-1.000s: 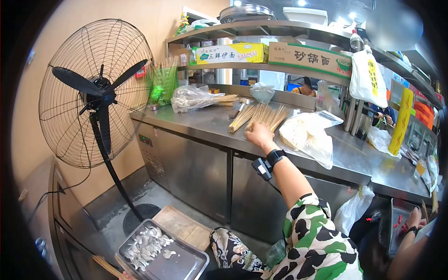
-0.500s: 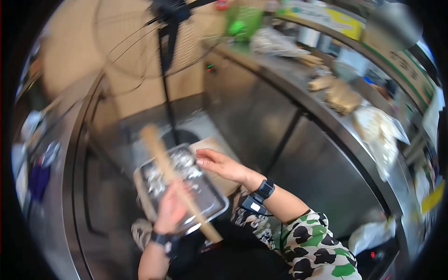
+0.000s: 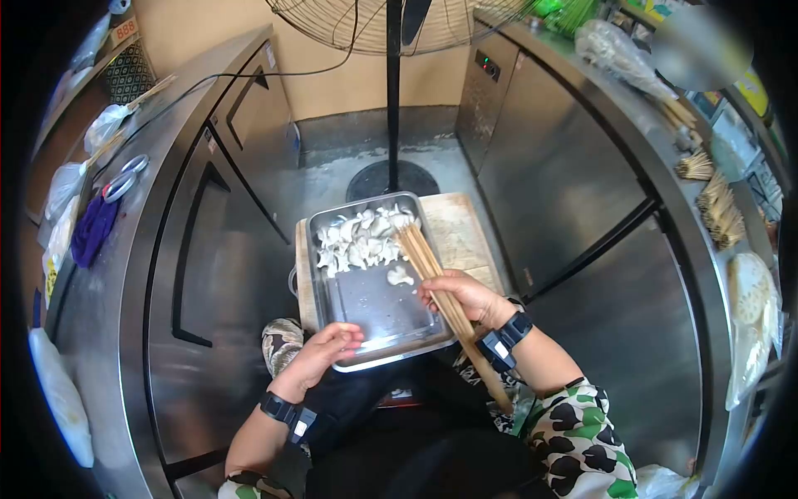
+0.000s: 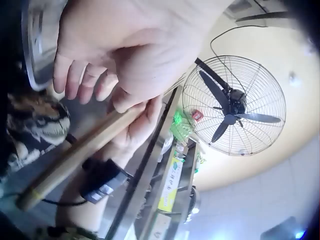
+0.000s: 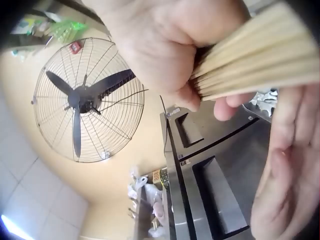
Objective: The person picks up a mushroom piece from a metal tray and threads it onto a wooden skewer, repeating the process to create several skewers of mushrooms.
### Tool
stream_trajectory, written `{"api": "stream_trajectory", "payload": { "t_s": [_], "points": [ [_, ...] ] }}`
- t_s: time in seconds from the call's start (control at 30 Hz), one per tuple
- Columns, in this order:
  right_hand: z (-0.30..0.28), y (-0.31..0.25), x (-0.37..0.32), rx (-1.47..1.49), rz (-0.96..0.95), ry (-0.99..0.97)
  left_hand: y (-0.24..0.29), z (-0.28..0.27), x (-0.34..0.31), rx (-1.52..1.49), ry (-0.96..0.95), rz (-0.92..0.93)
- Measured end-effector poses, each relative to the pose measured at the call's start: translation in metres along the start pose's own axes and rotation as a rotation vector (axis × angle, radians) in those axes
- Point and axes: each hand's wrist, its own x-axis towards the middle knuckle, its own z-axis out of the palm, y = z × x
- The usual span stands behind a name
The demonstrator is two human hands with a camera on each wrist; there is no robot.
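Observation:
My right hand (image 3: 470,298) grips a thick bundle of wooden skewers (image 3: 422,254) near its middle, the bundle slanting across the right side of a metal tray (image 3: 353,303). Its far end overlaps torn pale oyster mushrooms (image 3: 357,241) heaped at the back of the tray; one piece lies apart. At the tray's front left edge is my left hand (image 3: 320,353), fingers loosely bent with nothing between them. The right wrist view shows the skewers (image 5: 260,55) within the right hand, the left hand (image 5: 290,170) beside them.
Beneath the tray lies a wooden board (image 3: 457,229). Behind it rises the black fan stand (image 3: 393,108). Steel cabinets flank both sides. The right counter carries skewer bundles (image 3: 719,212) and a plastic bag (image 3: 748,308); scissors (image 3: 125,179) and a purple cloth (image 3: 93,229) lie on the left one.
My right hand came back from the counter's skewer bundles. The skewer bundle passed from my left hand to my right. The view swung down and left, toward the tray.

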Motion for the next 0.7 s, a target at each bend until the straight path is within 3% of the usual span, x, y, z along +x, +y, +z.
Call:
{"api": "stream_trajectory", "payload": {
  "t_s": [0.13, 0.23, 0.3, 0.37, 0.4, 0.47, 0.6, 0.7],
  "points": [
    [-0.024, -0.002, 0.033, 0.017, -0.089, -0.001, -0.012, -0.010, 0.010, 0.371, 0.122, 0.214],
    [-0.046, 0.001, 0.051, 0.117, -0.143, 0.072, -0.013, 0.013, 0.014, 0.894, 0.035, 0.253],
    [-0.076, 0.009, 0.062, 0.191, -0.164, 0.110, -0.017, 0.031, 0.018, 1.244, -0.092, 0.418],
    [-0.078, -0.003, 0.064, 0.263, -0.244, 0.058, -0.028, 0.035, 0.025, 1.356, -0.150, 0.372],
    [-0.079, -0.007, 0.064, 0.314, -0.268, 0.037, -0.034, 0.038, 0.027, 1.411, -0.116, 0.459],
    [-0.086, -0.014, 0.064, 0.345, -0.316, -0.013, -0.039, 0.036, 0.031, 1.519, -0.079, 0.459],
    [-0.085, -0.011, 0.059, 0.396, -0.254, 0.048, -0.045, 0.041, 0.020, 1.557, -0.110, 0.483],
    [-0.079, -0.005, 0.053, 0.318, -0.189, 0.045, -0.046, 0.044, 0.012, 1.538, -0.196, 0.330]
  ]
}}
